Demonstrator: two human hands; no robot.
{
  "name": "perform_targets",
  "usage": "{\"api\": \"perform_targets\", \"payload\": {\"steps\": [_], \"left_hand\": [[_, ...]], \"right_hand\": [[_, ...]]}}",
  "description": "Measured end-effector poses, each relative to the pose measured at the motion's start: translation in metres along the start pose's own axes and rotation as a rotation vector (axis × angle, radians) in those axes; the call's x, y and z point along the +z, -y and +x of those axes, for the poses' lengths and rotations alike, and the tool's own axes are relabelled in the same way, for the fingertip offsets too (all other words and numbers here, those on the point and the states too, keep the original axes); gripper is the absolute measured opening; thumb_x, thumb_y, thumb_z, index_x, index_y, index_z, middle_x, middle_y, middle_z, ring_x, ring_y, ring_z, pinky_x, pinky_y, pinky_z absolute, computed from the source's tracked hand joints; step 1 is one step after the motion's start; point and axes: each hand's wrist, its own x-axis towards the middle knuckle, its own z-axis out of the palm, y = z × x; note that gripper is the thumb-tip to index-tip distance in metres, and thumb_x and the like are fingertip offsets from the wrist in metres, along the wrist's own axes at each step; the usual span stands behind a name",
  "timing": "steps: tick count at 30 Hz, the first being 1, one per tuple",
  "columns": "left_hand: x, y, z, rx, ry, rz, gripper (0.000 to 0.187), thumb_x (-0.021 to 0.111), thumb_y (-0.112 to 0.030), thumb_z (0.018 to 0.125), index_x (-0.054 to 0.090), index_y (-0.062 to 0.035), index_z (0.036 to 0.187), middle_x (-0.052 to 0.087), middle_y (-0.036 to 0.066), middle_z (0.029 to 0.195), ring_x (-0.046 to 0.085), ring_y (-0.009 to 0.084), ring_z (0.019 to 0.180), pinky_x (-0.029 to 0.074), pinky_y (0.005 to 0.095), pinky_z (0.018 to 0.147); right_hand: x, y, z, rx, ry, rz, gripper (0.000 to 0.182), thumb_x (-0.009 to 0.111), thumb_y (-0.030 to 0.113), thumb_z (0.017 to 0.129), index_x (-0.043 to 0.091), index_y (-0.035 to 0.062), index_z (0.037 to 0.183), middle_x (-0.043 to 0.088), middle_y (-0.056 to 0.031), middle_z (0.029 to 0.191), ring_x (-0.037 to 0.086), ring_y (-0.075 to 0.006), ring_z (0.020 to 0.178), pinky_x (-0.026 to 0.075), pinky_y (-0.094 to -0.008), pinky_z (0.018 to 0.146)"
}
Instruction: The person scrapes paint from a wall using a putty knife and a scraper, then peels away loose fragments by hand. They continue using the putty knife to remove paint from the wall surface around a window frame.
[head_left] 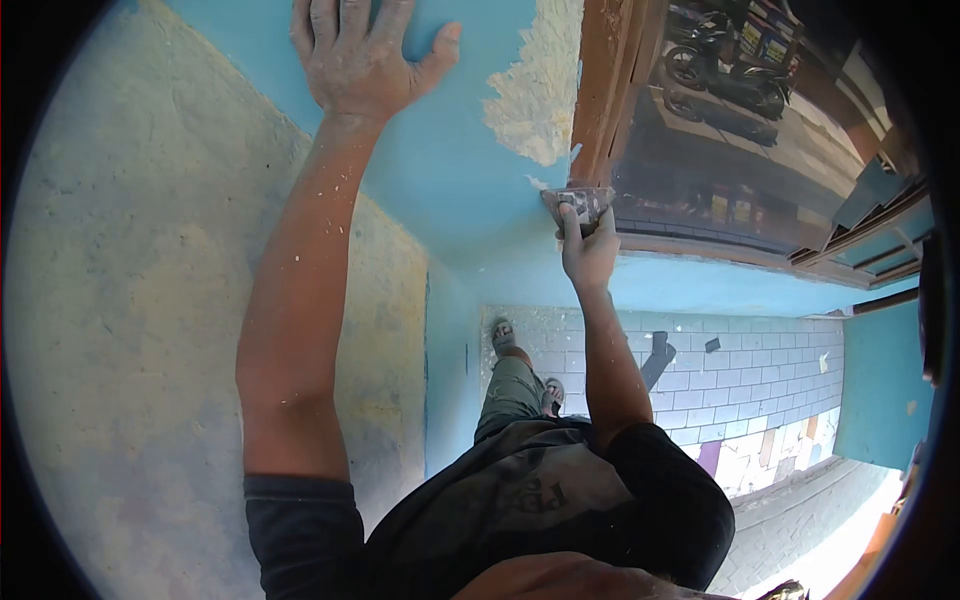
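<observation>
My left hand [365,55] lies flat against the blue wall [430,180], fingers spread, with nothing in it. In my right hand [590,250] is a flat scraper [578,205], gripped between thumb and fingers. The scraper's wide edge is at the blue wall beside the lower corner of the brown wooden window frame [598,110]. Just above it, a rough pale patch [535,100] of bared wall runs along the frame. Small white flecks dot my left forearm.
Dark window glass [720,150] reflects motorcycles at the upper right. A bare grey-yellow wall [150,250] fills the left. Below are paved tiles [720,370] with dark scraps [657,360], and my sandalled feet [503,335]. An open window panel juts out at the right.
</observation>
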Motion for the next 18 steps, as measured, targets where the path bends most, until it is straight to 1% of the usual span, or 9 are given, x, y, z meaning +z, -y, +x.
{"api": "perform_targets", "payload": {"steps": [1, 2, 4, 5, 7, 11, 14, 16, 18], "left_hand": [[0.013, 0.002, -0.008, 0.146, -0.177, 0.248, 0.065, 0.059, -0.044, 0.088, 0.059, -0.0114, 0.144, 0.045, 0.019, 0.156, 0.042, 0.0407, 0.142, 0.032, 0.0611, 0.115], [0.001, -0.004, -0.005, 0.138, -0.157, 0.25, 0.065, 0.059, -0.044, 0.088, 0.059, -0.0114, 0.144, 0.045, 0.019, 0.156, 0.042, 0.0407, 0.142, 0.032, 0.0611, 0.115], [-0.034, -0.021, 0.007, -0.182, 0.192, -0.203, 0.064, 0.057, -0.046, 0.09, 0.059, -0.0124, 0.144, 0.046, 0.018, 0.157, 0.043, 0.0395, 0.142, 0.032, 0.0595, 0.115], [-0.024, -0.017, 0.001, -0.185, 0.195, -0.203, 0.064, 0.057, -0.046, 0.09, 0.059, -0.0124, 0.144, 0.046, 0.018, 0.157, 0.043, 0.0395, 0.142, 0.032, 0.0595, 0.115], [0.008, 0.002, -0.009, 0.127, -0.129, 0.29, 0.064, 0.055, -0.047, 0.091, 0.059, -0.0126, 0.145, 0.046, 0.018, 0.157, 0.043, 0.039, 0.142, 0.032, 0.0592, 0.115], [0.01, 0.003, -0.007, 0.096, -0.11, 0.304, 0.064, 0.055, -0.047, 0.091, 0.059, -0.0135, 0.145, 0.045, 0.017, 0.157, 0.043, 0.0387, 0.142, 0.031, 0.0594, 0.116], [0.017, -0.004, -0.013, 0.114, -0.136, 0.279, 0.064, 0.055, -0.048, 0.091, 0.059, -0.0148, 0.145, 0.046, 0.018, 0.157, 0.043, 0.0388, 0.142, 0.031, 0.0593, 0.116], [0.029, -0.016, -0.006, -0.169, -0.348, -0.324, 0.063, 0.054, -0.049, 0.091, 0.06, -0.0158, 0.145, 0.047, 0.017, 0.156, 0.043, 0.0384, 0.142, 0.031, 0.0583, 0.116], [0.016, -0.005, -0.01, -0.025, -0.248, -0.032, 0.063, 0.054, -0.049, 0.091, 0.06, -0.0159, 0.145, 0.047, 0.017, 0.156, 0.043, 0.038, 0.142, 0.031, 0.0581, 0.116]], "right_hand": [[0.006, 0.006, 0.01, -0.01, 0.007, 0.003, 0.033, 0.077, 0.024, 0.095, 0.061, -0.004, 0.099, 0.071, -0.0106, 0.069, 0.07, -0.0141, 0.062, 0.051, -0.0272, 0.057], [0.008, 0.017, 0.016, -0.074, 0.042, -0.029, 0.032, 0.076, 0.024, 0.095, 0.061, -0.0038, 0.099, 0.071, -0.0107, 0.07, 0.07, -0.0139, 0.062, 0.051, -0.0268, 0.057], [0.012, 0.049, 0.025, -0.113, 0.104, -0.099, 0.031, 0.077, 0.023, 0.095, 0.061, -0.003, 0.097, 0.072, -0.0111, 0.071, 0.07, -0.014, 0.063, 0.051, -0.0264, 0.058], [0.012, 0.048, 0.022, -0.11, 0.107, -0.101, 0.031, 0.077, 0.023, 0.095, 0.061, -0.003, 0.097, 0.072, -0.0111, 0.071, 0.07, -0.014, 0.063, 0.051, -0.0264, 0.058], [0.015, 0.049, 0.023, -0.089, 0.083, -0.057, 0.031, 0.077, 0.023, 0.094, 0.062, -0.0034, 0.099, 0.073, -0.0115, 0.072, 0.071, -0.0145, 0.063, 0.052, -0.0267, 0.058], [0.007, 0.012, 0.001, -0.031, 0.03, -0.067, 0.032, 0.077, 0.023, 0.094, 0.063, -0.004, 0.106, 0.074, -0.0116, 0.075, 0.071, -0.014, 0.063, 0.054, -0.0274, 0.058], [0.013, 0.038, 0.015, -0.03, 0.106, -0.146, 0.032, 0.078, 0.023, 0.093, 0.063, -0.0034, 0.103, 0.074, -0.0116, 0.076, 0.072, -0.0134, 0.064, 0.053, -0.0273, 0.058], [0.018, 0.045, 0.015, -0.065, 0.134, -0.105, 0.032, 0.078, 0.024, 0.093, 0.063, -0.0028, 0.102, 0.074, -0.0117, 0.075, 0.072, -0.0129, 0.065, 0.053, -0.027, 0.057], [0.012, 0.042, 0.008, -0.026, 0.109, -0.114, 0.032, 0.078, 0.024, 0.093, 0.063, -0.0028, 0.102, 0.074, -0.0119, 0.075, 0.072, -0.0132, 0.065, 0.053, -0.0269, 0.058]]}}
